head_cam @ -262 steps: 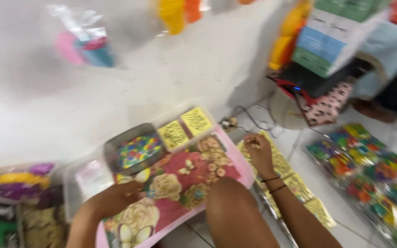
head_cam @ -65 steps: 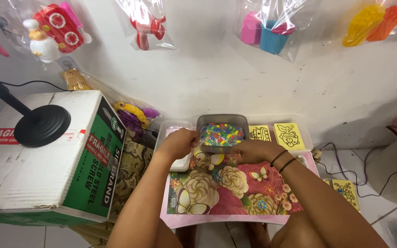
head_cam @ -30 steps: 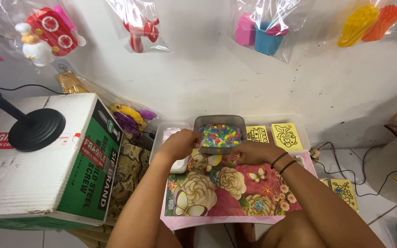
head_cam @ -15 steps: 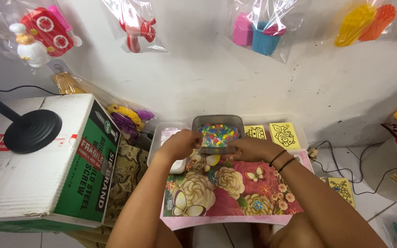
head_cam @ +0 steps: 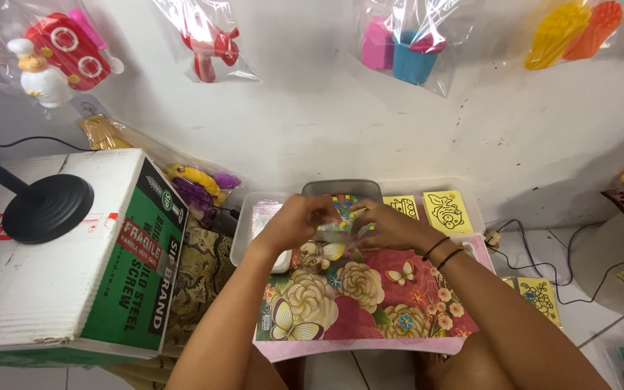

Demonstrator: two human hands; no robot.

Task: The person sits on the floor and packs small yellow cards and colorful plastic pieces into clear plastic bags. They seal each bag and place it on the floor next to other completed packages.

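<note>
My left hand (head_cam: 294,220) and my right hand (head_cam: 388,225) meet over the far edge of a floral-patterned board (head_cam: 359,300) that lies across my lap. Their fingertips pinch what looks like a small clear plastic packet (head_cam: 336,222) between them. Just behind the hands stands a grey tray (head_cam: 341,189) with several small colourful pieces, partly hidden by my fingers. Two dark bands circle my right wrist.
A clear bin (head_cam: 254,217) with plastic bags sits left of the tray, and yellow picture cards (head_cam: 448,209) lie to its right. A large cardboard box (head_cam: 74,253) carries a black stand base (head_cam: 46,208) at left. Bagged toys (head_cam: 63,58) hang on the wall. Cables (head_cam: 543,253) run at right.
My left hand has left the board's left edge and come in to meet my right hand in front of the tray. The camera has dipped slightly.
</note>
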